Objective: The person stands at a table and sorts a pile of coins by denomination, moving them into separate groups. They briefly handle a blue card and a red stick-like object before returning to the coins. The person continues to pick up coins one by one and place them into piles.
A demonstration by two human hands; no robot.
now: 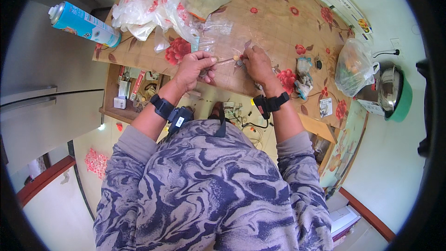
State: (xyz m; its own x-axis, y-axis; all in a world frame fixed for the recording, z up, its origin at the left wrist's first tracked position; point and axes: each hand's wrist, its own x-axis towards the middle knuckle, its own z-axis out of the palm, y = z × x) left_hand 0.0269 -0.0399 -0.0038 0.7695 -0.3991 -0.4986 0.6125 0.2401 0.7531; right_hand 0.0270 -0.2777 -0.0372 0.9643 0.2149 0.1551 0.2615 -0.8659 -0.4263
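Observation:
In the head view my left hand [198, 69] is above the front edge of the flower-patterned table [275, 35], with small round pieces that look like coins in its curled fingers. Thumb and forefinger pinch one of them. A thin, narrow strip [225, 61] runs from that pinch towards my right hand; what it is cannot be told. Near its right end lies a coin-like disc [236, 57], with another beside it. My right hand [257, 63] is lowered to the table top beside these discs, its fingertips partly hidden by the hand itself.
White plastic bags [150, 3] and a blue spray can [85, 24] stand at the left. An open drawer [122, 109] with coins and boxes is below. At the right are a knotted glove [304, 76], a filled plastic bag [355, 66] and a steel bowl in a green basin [400, 101].

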